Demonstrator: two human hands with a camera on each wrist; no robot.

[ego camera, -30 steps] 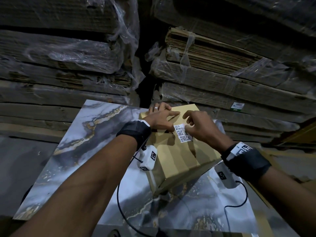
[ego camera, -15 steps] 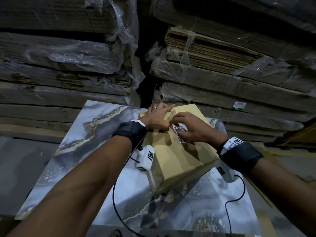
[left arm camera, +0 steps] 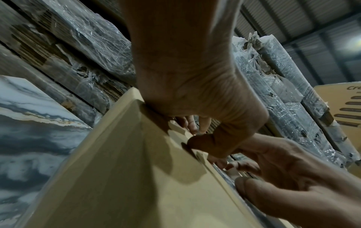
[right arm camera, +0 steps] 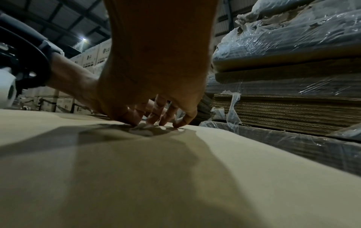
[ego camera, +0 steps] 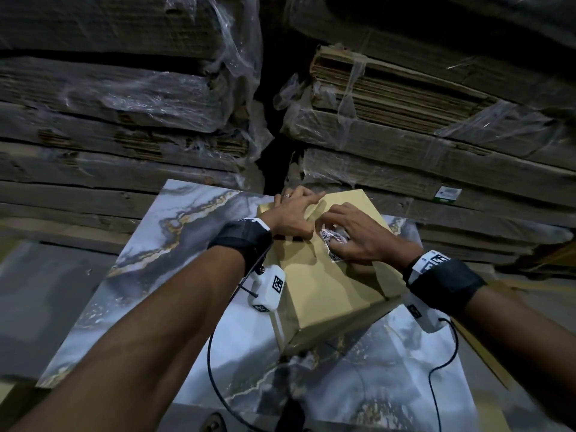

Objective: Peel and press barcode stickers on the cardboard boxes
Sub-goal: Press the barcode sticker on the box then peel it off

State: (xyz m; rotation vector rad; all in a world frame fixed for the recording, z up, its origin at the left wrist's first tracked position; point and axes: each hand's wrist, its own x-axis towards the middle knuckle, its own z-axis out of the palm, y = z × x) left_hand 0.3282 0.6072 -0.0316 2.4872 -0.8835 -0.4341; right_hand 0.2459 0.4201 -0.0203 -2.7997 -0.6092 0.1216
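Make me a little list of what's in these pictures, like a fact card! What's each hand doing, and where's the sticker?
box: tan cardboard box, lying on a marble-patterned tabletop
sticker: white barcode sticker on the box's top face, partly under the fingers
right hand: right hand presses the sticker down with spread fingers
left hand: left hand rests on the box's far edge
behind: wrapped stacks of flat cardboard

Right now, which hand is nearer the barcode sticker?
Right. The right hand lies on the barcode sticker, fingers pressing it onto the cardboard box. The left hand rests on the box just beside it.
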